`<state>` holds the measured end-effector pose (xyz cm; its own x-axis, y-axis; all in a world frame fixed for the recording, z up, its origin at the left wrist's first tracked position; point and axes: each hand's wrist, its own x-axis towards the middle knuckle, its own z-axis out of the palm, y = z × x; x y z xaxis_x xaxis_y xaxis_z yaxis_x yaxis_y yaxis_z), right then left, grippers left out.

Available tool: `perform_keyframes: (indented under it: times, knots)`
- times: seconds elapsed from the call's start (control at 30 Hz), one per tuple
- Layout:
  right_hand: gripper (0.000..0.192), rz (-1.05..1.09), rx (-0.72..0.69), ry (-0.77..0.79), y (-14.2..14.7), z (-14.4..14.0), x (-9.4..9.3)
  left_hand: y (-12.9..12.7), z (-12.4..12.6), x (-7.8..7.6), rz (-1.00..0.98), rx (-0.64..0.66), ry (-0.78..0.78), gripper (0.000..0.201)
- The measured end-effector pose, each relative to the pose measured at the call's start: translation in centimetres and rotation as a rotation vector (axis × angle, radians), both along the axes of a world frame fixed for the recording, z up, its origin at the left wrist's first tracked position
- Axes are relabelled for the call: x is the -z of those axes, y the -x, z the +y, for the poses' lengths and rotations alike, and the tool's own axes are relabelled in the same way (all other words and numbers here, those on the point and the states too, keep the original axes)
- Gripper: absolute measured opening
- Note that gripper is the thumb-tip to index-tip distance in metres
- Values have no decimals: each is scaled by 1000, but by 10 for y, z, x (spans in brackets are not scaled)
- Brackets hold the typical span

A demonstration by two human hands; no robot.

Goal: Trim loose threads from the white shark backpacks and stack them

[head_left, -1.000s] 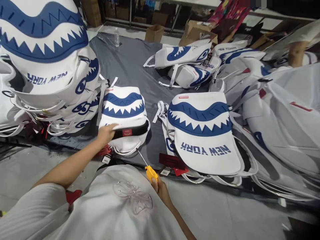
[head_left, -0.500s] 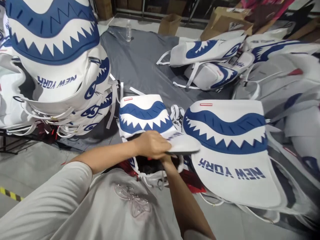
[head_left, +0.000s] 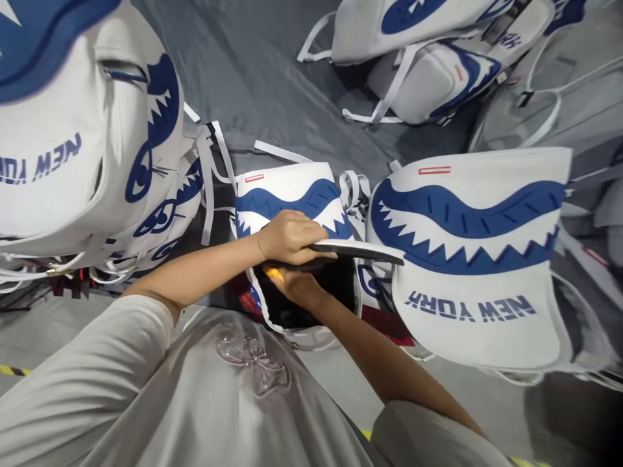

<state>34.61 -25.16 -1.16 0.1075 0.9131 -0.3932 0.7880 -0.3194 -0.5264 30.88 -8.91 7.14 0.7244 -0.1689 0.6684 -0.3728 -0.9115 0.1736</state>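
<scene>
Mid-frame, left hand clamped on the lifted flap of the small shark-mouth backpack, right hand inside its opening gripping a yellow tool; the step looks like inside work, the flap needing to stay raised.

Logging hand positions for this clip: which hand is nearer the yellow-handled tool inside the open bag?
Right. The right hand reaches into the open white shark-print bag and grips the yellow-handled tool; the left hand rests above, lifting the bag's flap.
</scene>
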Motion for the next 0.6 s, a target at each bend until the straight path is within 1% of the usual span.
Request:
perform_keyframes:
  times: [0.07, 0.1, 0.13, 0.17, 0.2, 0.23, 0.3, 0.37, 0.43, 0.5, 0.53, 0.6]
  knots:
    - [22, -73, -123, 149, 7, -41, -16, -1, 10, 2, -10, -49, 76, 48]
    - [23, -106, -161, 229, 9, -62, -25, -1, 14, 3, -2, -92, 125, 50]
    - [26, -134, -170, 300, 8, -79, -34, -2, 17, 4, 10, -140, 181, 51]
    - [28, -161, -142, 354, 5, -91, -43, -2, 18, 5, 25, -184, 240, 52]
    - [30, -188, -74, 391, 0, -96, -51, -2, 18, 5, 43, -218, 297, 52]
    - [33, -220, 6, 424, -6, -95, -57, -2, 16, 5, 62, -237, 347, 52]
    - [45, -296, 173, 443, -22, -77, -61, -1, 11, 3, 94, -245, 420, 54]
    - [52, -398, 362, 418, -40, -50, -56, 1, 6, 1, 103, -251, 474, 54]
    - [52, -479, 537, 410, -59, -33, -47, 4, 5, 1, 92, -283, 523, 54]
    - [51, -501, 659, 481, -72, -35, -38, 6, 8, 4, 86, -328, 561, 54]
    - [49, -475, 680, 533, -73, -43, -35, 6, 10, 6, 84, -354, 575, 54]
    - [45, -382, 642, 608, -63, -67, -32, 5, 15, 13, 66, -408, 597, 54]
